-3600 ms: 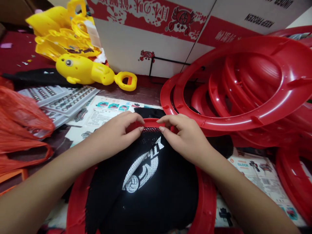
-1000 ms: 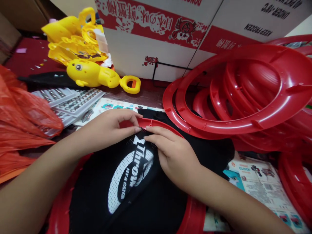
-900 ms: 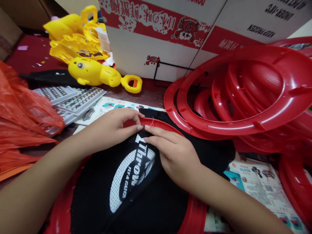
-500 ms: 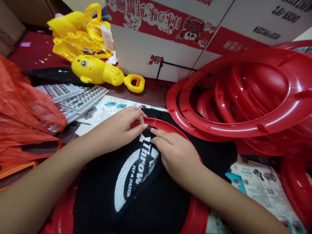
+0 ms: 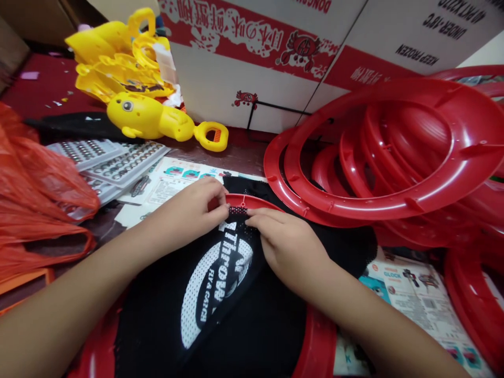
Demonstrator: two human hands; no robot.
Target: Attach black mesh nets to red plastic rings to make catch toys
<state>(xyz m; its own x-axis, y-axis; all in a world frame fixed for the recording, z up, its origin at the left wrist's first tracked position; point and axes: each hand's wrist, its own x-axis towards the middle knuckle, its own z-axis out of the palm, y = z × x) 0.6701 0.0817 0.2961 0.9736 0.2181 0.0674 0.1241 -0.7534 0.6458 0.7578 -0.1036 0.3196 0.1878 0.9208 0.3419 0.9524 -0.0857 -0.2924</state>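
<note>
A black mesh net (image 5: 236,310) with a white printed logo lies stretched over a red plastic hoop (image 5: 321,341) in front of me. My left hand (image 5: 189,215) pinches the net's far edge against the top of the hoop's rim (image 5: 244,200), fingers closed on the mesh. My right hand (image 5: 289,247) lies on the net just right of that spot, its fingertips pressing the mesh edge onto the same stretch of rim. The two hands almost touch at the fingertips.
A leaning pile of red hoops (image 5: 394,152) fills the right side. Yellow plastic toy parts (image 5: 145,113) lie at the back left before a red-and-white carton (image 5: 275,58). Trays of button cells (image 5: 114,163), printed cards (image 5: 173,181) and an orange plastic bag (image 5: 35,205) sit at left.
The net and hoop have turned, so the logo shows more of its lettering. Both hands stay at the top of the rim, fingertips closer together than at first.
</note>
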